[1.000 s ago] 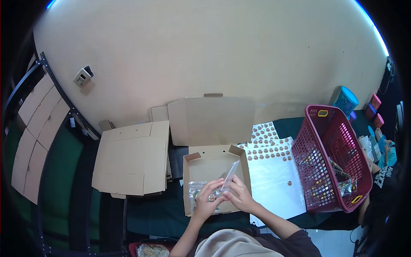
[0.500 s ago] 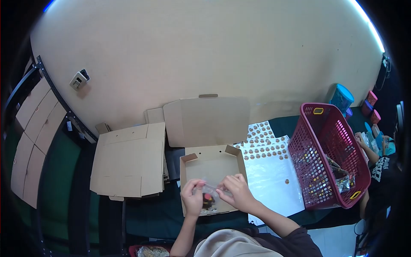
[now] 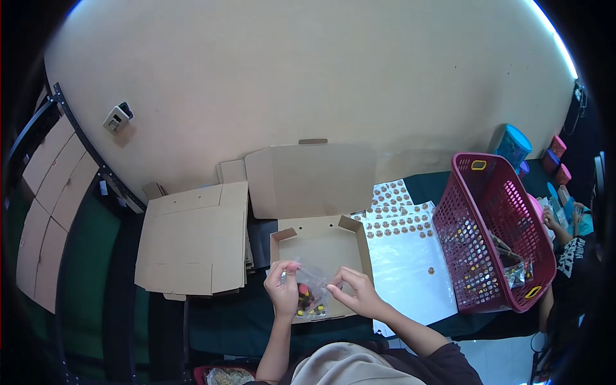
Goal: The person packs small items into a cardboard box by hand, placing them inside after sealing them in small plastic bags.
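A clear plastic bag (image 3: 312, 296) with small red, yellow and dark pieces hangs between my hands, over the front of an open cardboard box (image 3: 321, 247). My left hand (image 3: 282, 287) pinches the bag's upper left corner. At the upper right edge, my right hand (image 3: 354, 291) grips the same bag between thumb and fingers. The box's lid stands raised against the wall, and its inside shows bare cardboard behind the bag. What exactly the pieces in the bag are is too small to tell.
Flat cardboard boxes (image 3: 192, 240) are stacked to the left. On the right lie sheets of round stickers (image 3: 410, 269) beside a maroon plastic basket (image 3: 462, 256) with packets inside. Another person (image 3: 571, 256) is at the far right. Blue container (image 3: 513, 144) stands behind the basket.
My hands have shifted slightly with the bag, its top edge now stretched wider between them. More yellow pieces show at its bottom. The person at the right has moved a little.
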Demonstrator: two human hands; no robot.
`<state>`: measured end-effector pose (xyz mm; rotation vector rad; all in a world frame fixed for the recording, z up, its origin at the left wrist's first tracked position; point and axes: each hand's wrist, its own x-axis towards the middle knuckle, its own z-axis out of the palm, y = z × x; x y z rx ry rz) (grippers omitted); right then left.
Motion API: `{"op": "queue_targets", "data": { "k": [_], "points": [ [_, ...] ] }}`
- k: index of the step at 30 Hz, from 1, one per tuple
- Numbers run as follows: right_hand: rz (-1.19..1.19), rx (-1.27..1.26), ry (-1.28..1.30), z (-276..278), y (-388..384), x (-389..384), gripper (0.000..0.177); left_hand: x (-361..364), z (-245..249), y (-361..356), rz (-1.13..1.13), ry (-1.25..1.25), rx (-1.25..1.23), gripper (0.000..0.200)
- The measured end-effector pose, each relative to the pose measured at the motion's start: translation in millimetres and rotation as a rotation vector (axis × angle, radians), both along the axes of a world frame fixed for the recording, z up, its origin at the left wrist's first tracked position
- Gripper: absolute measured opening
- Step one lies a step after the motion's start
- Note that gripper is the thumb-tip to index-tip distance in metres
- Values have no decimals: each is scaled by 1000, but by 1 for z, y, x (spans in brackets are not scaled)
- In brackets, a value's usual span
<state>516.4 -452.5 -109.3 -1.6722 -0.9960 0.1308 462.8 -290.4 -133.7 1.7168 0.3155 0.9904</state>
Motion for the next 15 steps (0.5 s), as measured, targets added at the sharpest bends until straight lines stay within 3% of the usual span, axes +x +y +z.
{"op": "queue_targets", "data": {
  "k": [5, 6, 7, 10, 13, 15],
  "points": [
    [-55, 68, 144, -19, -4, 6, 11, 10, -6, -4, 14, -18, 67, 21],
    [-127, 111, 253, -25, -5, 8, 10, 6, -5, -6, 45, 44, 298, 36],
    [-199, 152, 363, -29, -6, 10, 9, 2, -4, -11, 48, 46, 298, 36],
    [-121, 161, 414, -14, -4, 5, 6, -6, -9, -33, -99, 168, 510, 49],
    [41, 223, 527, -10, 0, 3, 17, -2, -38, -35, -256, 175, 394, 50],
    [34, 86, 181, -5, 1, 8, 29, -1, -49, -31, -493, 168, -206, 46]
  ]
}}
